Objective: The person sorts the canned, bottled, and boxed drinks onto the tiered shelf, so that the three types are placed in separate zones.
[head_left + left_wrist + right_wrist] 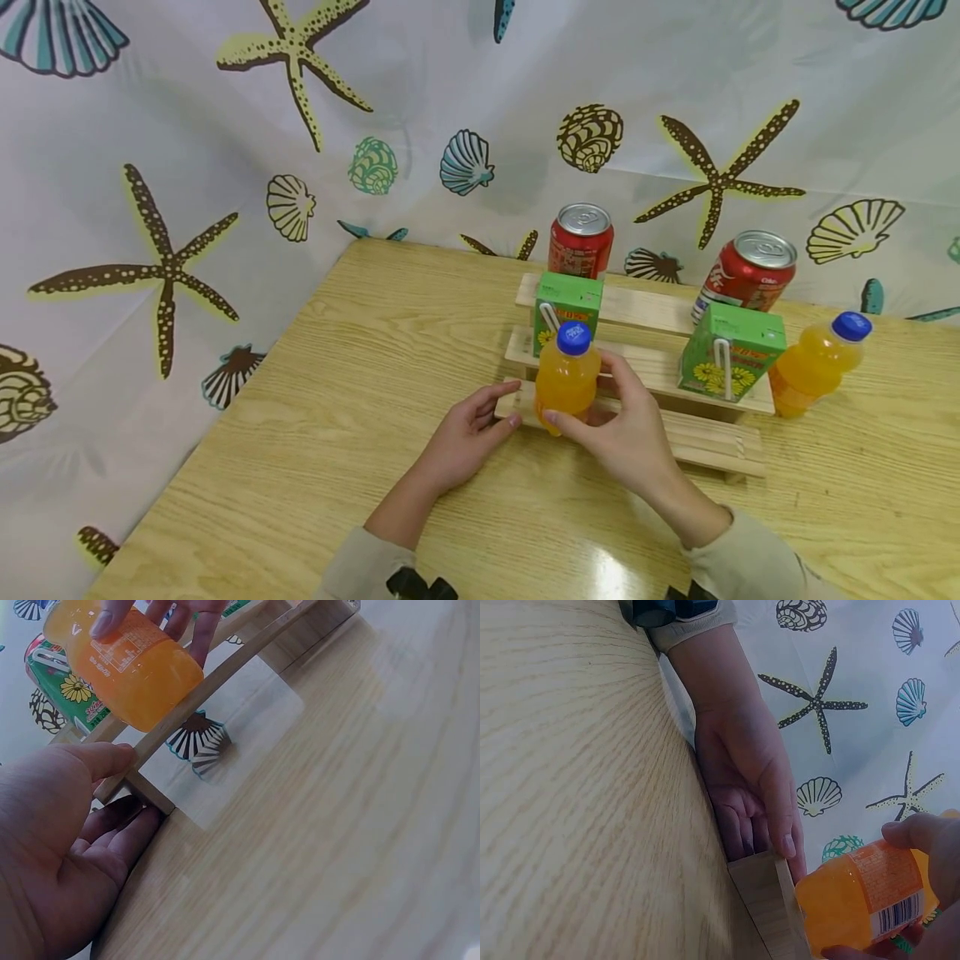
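My right hand [633, 429] grips a small bottle of orange drink [566, 379] with a blue cap, thumb on the near side and fingers round the far side. The bottle is upright at the left end of the lowest step of a wooden three-step rack [705, 442]. In the right wrist view the bottle's label and barcode [898, 914] show. My left hand [465, 437] holds the left end of that lowest step. In the left wrist view its thumb [112, 757] lies on the plank and the other fingers are bent below, partly hidden.
Two green drink cartons with straws, left [567, 292] and right [733, 352], stand on the middle step. Red cans, left [581, 242] and right [750, 271], are at the top step. Another orange bottle [813, 367] stands right of the rack. A patterned cloth [420, 83] hangs behind the table [360, 358].
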`<state>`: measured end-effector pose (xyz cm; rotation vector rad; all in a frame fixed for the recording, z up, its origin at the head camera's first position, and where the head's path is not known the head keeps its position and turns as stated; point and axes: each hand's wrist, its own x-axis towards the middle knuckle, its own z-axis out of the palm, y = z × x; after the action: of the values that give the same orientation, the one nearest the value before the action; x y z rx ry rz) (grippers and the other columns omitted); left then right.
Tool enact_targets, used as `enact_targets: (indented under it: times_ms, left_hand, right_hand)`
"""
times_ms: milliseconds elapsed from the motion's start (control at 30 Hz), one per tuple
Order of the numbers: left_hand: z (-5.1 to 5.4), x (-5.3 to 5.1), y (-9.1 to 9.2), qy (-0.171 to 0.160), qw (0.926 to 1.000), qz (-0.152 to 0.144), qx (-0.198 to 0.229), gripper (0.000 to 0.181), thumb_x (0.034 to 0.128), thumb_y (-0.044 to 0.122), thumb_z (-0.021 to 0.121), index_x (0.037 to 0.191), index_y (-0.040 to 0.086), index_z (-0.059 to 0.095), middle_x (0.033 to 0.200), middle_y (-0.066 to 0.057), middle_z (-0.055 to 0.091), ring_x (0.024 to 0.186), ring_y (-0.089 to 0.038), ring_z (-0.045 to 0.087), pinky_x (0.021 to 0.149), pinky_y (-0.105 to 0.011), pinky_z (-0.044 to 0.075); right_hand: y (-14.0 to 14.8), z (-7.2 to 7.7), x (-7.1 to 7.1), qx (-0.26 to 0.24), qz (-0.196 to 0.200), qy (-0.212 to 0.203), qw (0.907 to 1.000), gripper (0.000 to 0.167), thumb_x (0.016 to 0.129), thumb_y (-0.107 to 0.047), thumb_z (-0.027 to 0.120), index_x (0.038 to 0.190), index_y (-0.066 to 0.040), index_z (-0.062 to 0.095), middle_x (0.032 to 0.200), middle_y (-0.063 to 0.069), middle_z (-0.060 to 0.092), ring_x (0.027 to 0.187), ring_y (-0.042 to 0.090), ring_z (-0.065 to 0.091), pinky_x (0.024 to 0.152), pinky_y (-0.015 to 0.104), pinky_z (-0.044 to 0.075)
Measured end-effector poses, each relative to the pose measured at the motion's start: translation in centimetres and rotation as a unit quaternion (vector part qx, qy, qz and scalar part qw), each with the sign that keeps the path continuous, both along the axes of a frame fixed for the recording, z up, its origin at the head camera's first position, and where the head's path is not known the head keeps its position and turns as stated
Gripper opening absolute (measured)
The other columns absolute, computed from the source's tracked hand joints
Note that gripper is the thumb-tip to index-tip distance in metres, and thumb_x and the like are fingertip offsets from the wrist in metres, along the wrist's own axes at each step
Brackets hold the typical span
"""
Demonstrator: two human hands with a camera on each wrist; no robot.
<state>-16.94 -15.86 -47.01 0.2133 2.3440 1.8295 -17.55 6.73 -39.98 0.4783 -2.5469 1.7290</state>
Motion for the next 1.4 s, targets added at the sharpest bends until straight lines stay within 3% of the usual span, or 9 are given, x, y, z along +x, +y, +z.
enact_targets:
  times_ms: [367, 767, 1200, 1400]
  left_hand:
    - [-0.1, -0.1, 0.1, -0.003, 1.0000, -0.001, 0.001, 0.044, 0.0996, 0.029, 0.064, 0.143, 0.026, 0.054, 0.155, 0.000, 0.045, 0.148, -0.024, 0.033, 0.116, -0.045, 0.038]
    - [0.1, -0.1, 0.0, -0.001, 1.0000, 0.001, 0.001, 0.045, 0.0990, 0.028, 0.065, 0.142, 0.024, 0.055, 0.155, -0.001, 0.046, 0.148, -0.025, 0.033, 0.116, -0.046, 0.038]
    - [-0.1, -0.2, -0.2, -0.003, 1.0000, 0.001, 0.003, 0.044, 0.0990, 0.027, 0.065, 0.142, 0.025, 0.055, 0.155, -0.001, 0.045, 0.149, -0.026, 0.033, 0.117, -0.046, 0.037]
    - [-0.3, -0.2, -0.2, -0.002, 1.0000, -0.001, 0.008, 0.045, 0.0991, 0.028, 0.065, 0.143, 0.024, 0.054, 0.155, -0.001, 0.045, 0.149, -0.025, 0.031, 0.118, -0.046, 0.036]
  right_hand:
    - [0.8, -0.2, 0.4, -0.020, 0.009, 0.020, 0.9996, 0.075, 0.078, -0.015, 0.088, 0.141, -0.013, 0.047, 0.134, 0.005, 0.056, 0.117, 0.027, 0.061, 0.091, 0.041, 0.060]
    - [2.3, -0.3, 0.9, -0.070, 0.034, -0.010, 0.9969, 0.071, 0.079, -0.010, 0.086, 0.139, -0.012, 0.049, 0.135, 0.005, 0.056, 0.121, 0.027, 0.059, 0.095, 0.040, 0.058]
    - [4.2, -0.1, 1.7, -0.057, 0.032, -0.010, 0.9978, 0.069, 0.081, -0.011, 0.084, 0.141, -0.003, 0.050, 0.140, 0.012, 0.056, 0.127, 0.034, 0.056, 0.095, 0.036, 0.058]
    - [4.9, -0.2, 2.0, -0.049, 0.027, -0.006, 0.9984, 0.065, 0.084, -0.012, 0.082, 0.141, -0.004, 0.051, 0.142, 0.010, 0.056, 0.128, 0.025, 0.057, 0.096, 0.032, 0.057]
